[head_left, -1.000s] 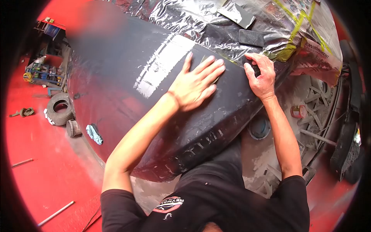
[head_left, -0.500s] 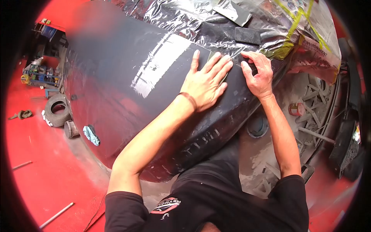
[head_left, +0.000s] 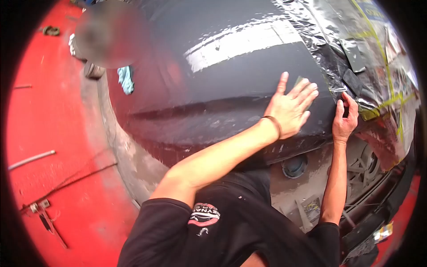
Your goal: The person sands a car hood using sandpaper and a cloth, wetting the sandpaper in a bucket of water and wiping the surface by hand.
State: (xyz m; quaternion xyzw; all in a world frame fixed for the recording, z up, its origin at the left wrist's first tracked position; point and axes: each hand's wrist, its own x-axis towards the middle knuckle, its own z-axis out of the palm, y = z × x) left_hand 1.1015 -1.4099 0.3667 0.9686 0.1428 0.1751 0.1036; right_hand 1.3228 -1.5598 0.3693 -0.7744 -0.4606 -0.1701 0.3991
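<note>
My left hand [head_left: 289,109] lies flat on the dark grey car panel [head_left: 240,75], fingers spread, with a band around its wrist. The tip of a thin greenish sheet [head_left: 299,81] shows beside its fingers; the rest is hidden under the hand. My right hand [head_left: 345,119] rests at the panel's right edge beside the masking film [head_left: 327,55], fingers bent and apart, with nothing visible between them. A dark block [head_left: 352,82] and a grey sheet [head_left: 353,55] lie on the film near that hand.
A light blue cloth [head_left: 126,80] sits at the panel's left edge. A round container [head_left: 294,166] is on the floor below the panel. Metal parts [head_left: 311,213] lie at the lower right. A pole [head_left: 32,160] and a stand [head_left: 44,213] are on the red floor.
The view has turned, so the panel and film appear rotated. My left hand has slid along the panel toward my right hand, still flat. My right hand stays bent by the film edge.
</note>
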